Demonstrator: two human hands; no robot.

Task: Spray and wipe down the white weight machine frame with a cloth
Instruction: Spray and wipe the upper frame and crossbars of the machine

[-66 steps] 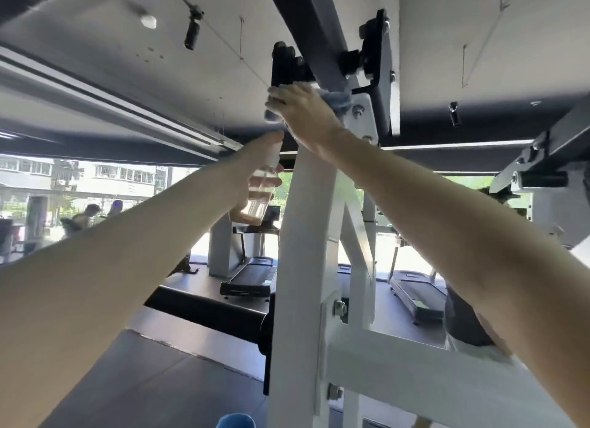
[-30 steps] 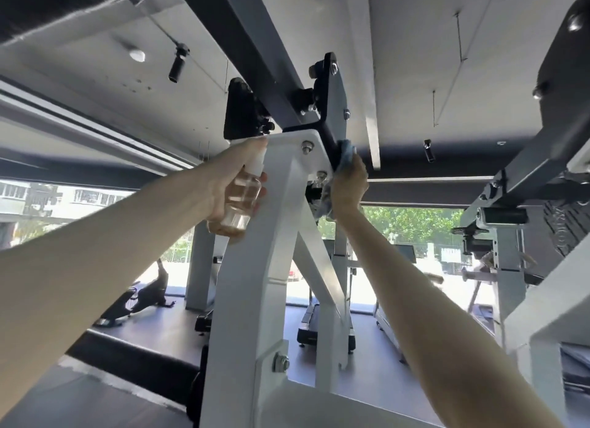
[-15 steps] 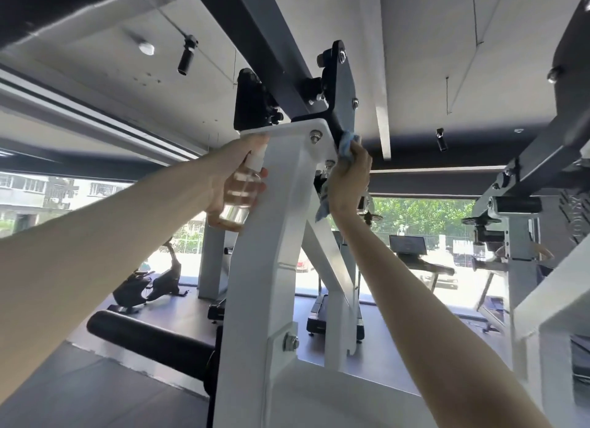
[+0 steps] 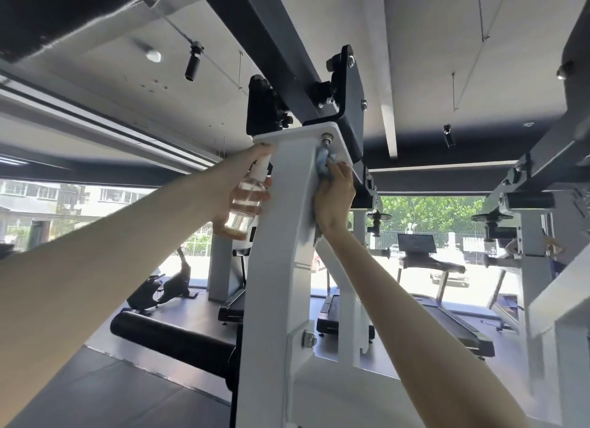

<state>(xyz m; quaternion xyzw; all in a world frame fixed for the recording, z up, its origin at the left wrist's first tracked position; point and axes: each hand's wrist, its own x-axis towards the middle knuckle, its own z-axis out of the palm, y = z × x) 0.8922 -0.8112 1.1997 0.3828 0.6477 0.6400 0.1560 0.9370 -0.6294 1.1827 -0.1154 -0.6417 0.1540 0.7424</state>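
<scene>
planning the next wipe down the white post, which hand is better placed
Right. The right hand presses the crumpled light blue cloth on the white metal upright; the left hand grips the clear plastic spray bottle.

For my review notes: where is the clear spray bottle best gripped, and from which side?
Grip the spray bottle round its clear body, below the white pump, from the left, as the left hand does. It stands upright beside the white frame post, which blocks its right side, and this leaves a forefinger free for the pump top.
</scene>
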